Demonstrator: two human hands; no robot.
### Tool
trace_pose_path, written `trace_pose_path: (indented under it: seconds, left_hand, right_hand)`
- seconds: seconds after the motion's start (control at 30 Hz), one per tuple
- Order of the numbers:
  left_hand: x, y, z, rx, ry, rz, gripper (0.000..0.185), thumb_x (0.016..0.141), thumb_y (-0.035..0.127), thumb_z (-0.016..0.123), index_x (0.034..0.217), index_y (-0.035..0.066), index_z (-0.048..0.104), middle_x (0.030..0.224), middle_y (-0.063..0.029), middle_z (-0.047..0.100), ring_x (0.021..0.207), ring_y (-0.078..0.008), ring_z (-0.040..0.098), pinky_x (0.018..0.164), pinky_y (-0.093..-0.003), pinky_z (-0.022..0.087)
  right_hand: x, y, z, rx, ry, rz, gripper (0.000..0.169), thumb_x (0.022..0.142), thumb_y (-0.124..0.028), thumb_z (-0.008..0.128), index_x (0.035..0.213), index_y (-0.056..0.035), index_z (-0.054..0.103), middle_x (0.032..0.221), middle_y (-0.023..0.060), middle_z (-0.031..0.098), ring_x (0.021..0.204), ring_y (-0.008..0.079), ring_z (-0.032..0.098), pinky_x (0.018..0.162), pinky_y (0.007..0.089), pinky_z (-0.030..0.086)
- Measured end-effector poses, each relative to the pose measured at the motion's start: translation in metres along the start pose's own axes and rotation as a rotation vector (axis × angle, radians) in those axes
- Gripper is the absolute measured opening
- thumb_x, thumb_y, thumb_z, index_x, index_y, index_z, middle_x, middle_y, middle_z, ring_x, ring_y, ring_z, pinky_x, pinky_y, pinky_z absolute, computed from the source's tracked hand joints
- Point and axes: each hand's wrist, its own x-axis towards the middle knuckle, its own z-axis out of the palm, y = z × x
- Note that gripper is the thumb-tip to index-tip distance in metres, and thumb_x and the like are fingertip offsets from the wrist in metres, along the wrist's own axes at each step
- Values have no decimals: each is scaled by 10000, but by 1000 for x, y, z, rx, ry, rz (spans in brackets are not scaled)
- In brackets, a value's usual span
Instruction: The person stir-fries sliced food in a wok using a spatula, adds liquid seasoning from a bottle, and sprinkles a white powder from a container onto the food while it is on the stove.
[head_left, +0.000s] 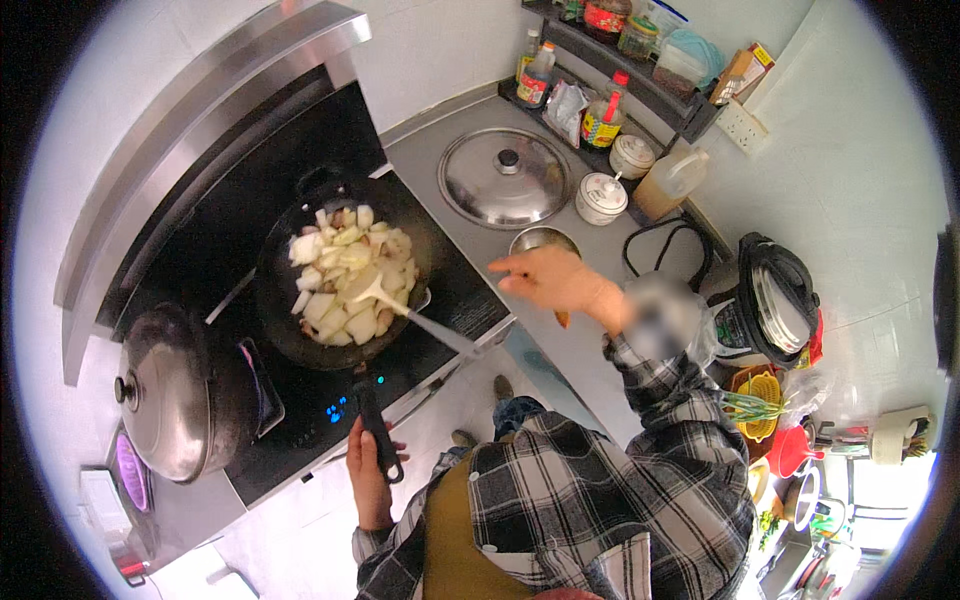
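Observation:
My left hand (370, 469) grips the black handle (379, 435) of a wok (274, 300) on the black stove. Chopped pale vegetable pieces (337, 266), with some brownish bits among them, fill the middle of the wok. A spatula (420, 319) rests in the food, its handle leaning out past the wok's rim toward the counter. Somewhat blurred, my right hand (551, 281) is in the air over the counter, fingers apart, with nothing visible in it. It partly hides a small metal bowl (544, 238) and an orange-brown item (562, 319) that I cannot identify.
A large lid (504, 176) lies on the counter beside lidded white jars (602, 199), a plastic jug (667, 184) and a bottle rack (615, 64). A covered pot (169, 405) stands left on the stove (307, 427). Rightward are a black cooker (776, 300) and a yellow basket (757, 405).

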Motion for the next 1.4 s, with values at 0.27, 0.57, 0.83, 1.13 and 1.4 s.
trace_pose_path:
  seconds: [0.27,0.57,0.83,1.13,1.4]
  left_hand:
    - [23,21,-9,320,353,221,424,963,219,519,1350,61,456,1220,-99,558,991,-163,570,825,-278,454]
    - [43,64,19,479,559,311,378,952,240,543,1270,37,535,1235,-98,579,1045,-189,573,856,-306,442]
    - [37,73,40,513,692,281,313,956,196,533,1210,15,564,1181,-96,608,1015,-173,579,835,-284,451]
    - [52,78,41,547,593,294,302,963,178,522,1213,12,560,1136,-69,598,1011,-153,567,883,-291,446]
    - [63,95,59,591,476,403,288,964,157,505,1210,17,560,1162,-79,577,1047,-170,554,896,-279,427]
  right_hand:
    - [61,218,-76,52,337,153,328,856,-283,584,1106,-84,662,1002,192,665,957,346,625,850,419,487]
    - [199,427,-178,7,1250,356,396,803,-280,703,1072,-2,618,753,77,666,592,171,626,499,306,502]
    - [229,408,-200,443,1082,619,267,819,-299,699,907,-49,666,678,37,649,578,123,629,467,271,483]
    - [193,368,-213,843,1145,336,168,884,-207,650,867,-43,619,729,38,632,572,114,590,470,245,462]
    - [171,341,-179,872,1013,304,229,877,-252,668,929,-34,621,747,27,636,576,108,592,486,246,479]
